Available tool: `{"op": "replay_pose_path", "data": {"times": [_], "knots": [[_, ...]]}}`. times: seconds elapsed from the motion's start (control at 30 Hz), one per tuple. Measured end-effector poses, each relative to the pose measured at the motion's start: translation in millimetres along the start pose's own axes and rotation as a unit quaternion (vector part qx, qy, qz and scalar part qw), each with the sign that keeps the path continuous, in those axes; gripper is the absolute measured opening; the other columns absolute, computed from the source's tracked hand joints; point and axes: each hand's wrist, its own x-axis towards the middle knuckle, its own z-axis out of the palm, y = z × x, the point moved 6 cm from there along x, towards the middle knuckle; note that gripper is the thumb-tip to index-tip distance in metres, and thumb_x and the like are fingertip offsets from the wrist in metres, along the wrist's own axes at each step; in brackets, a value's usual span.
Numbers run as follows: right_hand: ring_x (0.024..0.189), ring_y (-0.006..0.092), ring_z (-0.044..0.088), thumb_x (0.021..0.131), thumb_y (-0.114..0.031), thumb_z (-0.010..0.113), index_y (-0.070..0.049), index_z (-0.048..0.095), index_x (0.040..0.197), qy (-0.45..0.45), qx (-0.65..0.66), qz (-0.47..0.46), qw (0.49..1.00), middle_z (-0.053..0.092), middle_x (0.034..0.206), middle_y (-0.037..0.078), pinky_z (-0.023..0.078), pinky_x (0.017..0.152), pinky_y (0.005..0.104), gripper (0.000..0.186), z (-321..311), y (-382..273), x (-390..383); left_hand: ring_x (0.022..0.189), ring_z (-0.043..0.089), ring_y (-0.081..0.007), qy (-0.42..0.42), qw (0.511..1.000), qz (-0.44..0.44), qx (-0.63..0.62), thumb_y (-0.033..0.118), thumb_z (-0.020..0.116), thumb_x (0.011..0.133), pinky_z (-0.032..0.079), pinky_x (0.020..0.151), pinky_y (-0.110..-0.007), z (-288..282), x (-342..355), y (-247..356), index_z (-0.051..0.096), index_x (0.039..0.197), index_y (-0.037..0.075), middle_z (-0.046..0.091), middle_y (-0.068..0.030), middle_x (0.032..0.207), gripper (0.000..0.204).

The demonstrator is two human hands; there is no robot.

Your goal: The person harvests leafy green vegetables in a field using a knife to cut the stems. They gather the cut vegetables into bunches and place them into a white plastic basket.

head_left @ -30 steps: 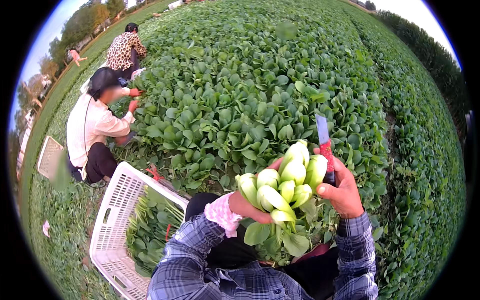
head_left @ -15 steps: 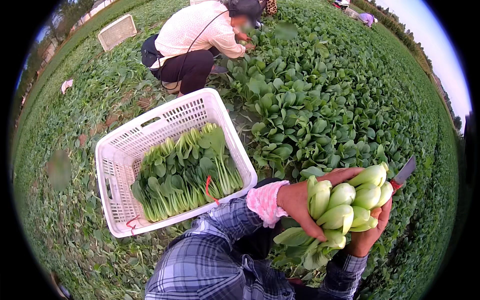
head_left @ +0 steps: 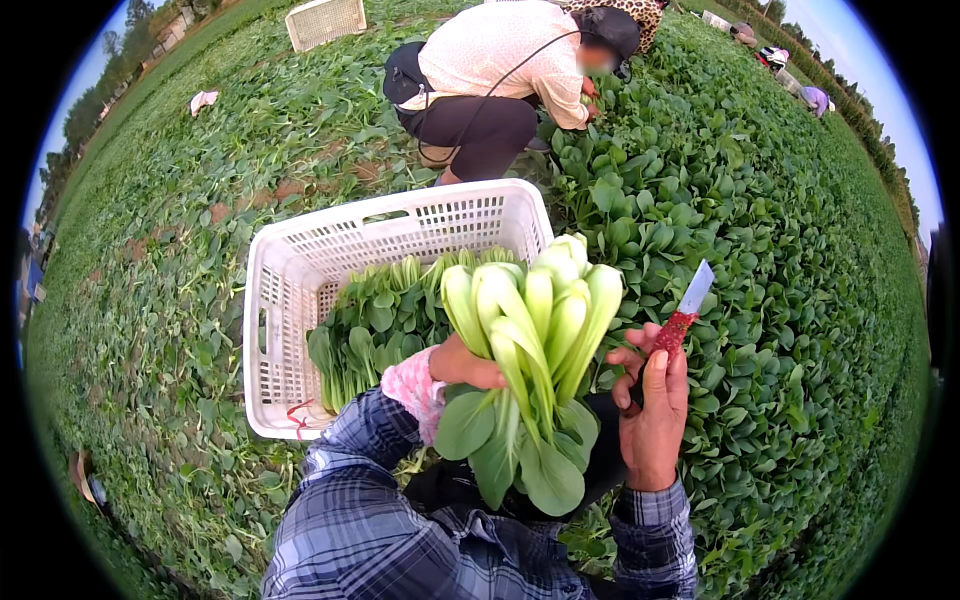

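Observation:
A bunch of several bok choy (head_left: pixel 535 345) is gripped by my left hand (head_left: pixel 465 364), pale stem ends up and green leaves hanging down. My left fingers are partly hidden behind the stems. My right hand (head_left: pixel 652 425), to the right of the bunch and apart from it, is closed on a small knife (head_left: pixel 682 312). Its handle is wrapped in red, and the blade points up and away. Behind the bunch, a white slatted crate (head_left: pixel 262 330) holds packed bok choy (head_left: pixel 375 305), partly covered by my left hand and the bunch.
A co-worker (head_left: pixel 505 60) squats beyond the crate, hands down in the leafy plants. Dense bok choy plants (head_left: pixel 760 250) grow on the right. Loose leaves (head_left: pixel 180 330) litter the ground on the left. Another crate (head_left: pixel 326 22) stands at the far left.
Both hands were around the bunch; my right hand has let go and moved away with the knife. My left hand has carried the bunch left, in front of the crate. The view has shifted.

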Motion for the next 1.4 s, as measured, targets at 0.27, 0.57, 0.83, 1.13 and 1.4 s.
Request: {"op": "replay_pose_path", "data": {"times": [0.27,0.57,0.83,1.13,1.4], "knots": [[0.083,0.0155,0.061,0.099,-0.017,0.044,0.000,0.041,0.120,-0.174,-0.165,0.110,0.964,0.058,0.100,0.010,0.047,0.066,0.0273,0.027,57,160,-22,0.101,0.059,-0.0193,0.366,0.923,-0.118,0.009,0.022,0.072,0.075,0.048,0.087,-0.035,-189,-154,44,0.050,0.124,0.001,0.060,-0.0095,0.115,0.057],[0.075,0.0186,0.061,0.098,-0.014,0.044,0.003,0.045,0.120,-0.132,-0.343,0.024,0.930,0.060,0.088,0.011,0.048,0.068,0.0311,0.028,65,215,-21,0.094,0.063,-0.0183,0.454,0.801,-0.229,0.315,0.014,0.079,0.068,0.050,0.084,-0.032,-330,-235,4,0.058,0.116,0.000,0.066,-0.0073,0.105,0.054],[0.078,0.0336,0.062,0.084,-0.007,0.056,-0.006,0.054,0.114,-0.144,-0.516,-0.026,0.844,0.063,0.094,0.014,0.049,0.065,0.0410,0.030,69,210,-19,0.125,0.043,-0.0390,0.560,0.509,-0.436,0.488,0.058,0.075,0.060,0.035,0.103,-0.043,-379,-228,-132,0.019,0.146,0.004,0.039,-0.0268,0.138,0.115],[0.076,0.0340,0.061,0.082,-0.006,0.058,-0.008,0.055,0.112,-0.161,-0.557,-0.020,0.814,0.062,0.091,0.014,0.049,0.063,0.0416,0.031,90,211,-14,0.136,0.021,-0.0460,0.494,0.486,-0.581,0.427,0.076,0.061,0.062,0.021,0.109,-0.054,-471,-275,-276,0.012,0.150,0.021,0.015,-0.0345,0.146,0.115],[0.072,0.0320,0.061,0.087,-0.013,0.053,-0.009,0.051,0.117,-0.148,-0.524,-0.076,0.835,0.062,0.094,0.011,0.049,0.058,0.0424,0.030,85,207,-21,0.137,0.023,-0.0414,0.515,0.567,-0.466,0.443,0.071,0.058,0.068,0.022,0.111,-0.045,-443,-240,-183,0.027,0.143,0.000,0.022,-0.0328,0.145,0.108]]}}
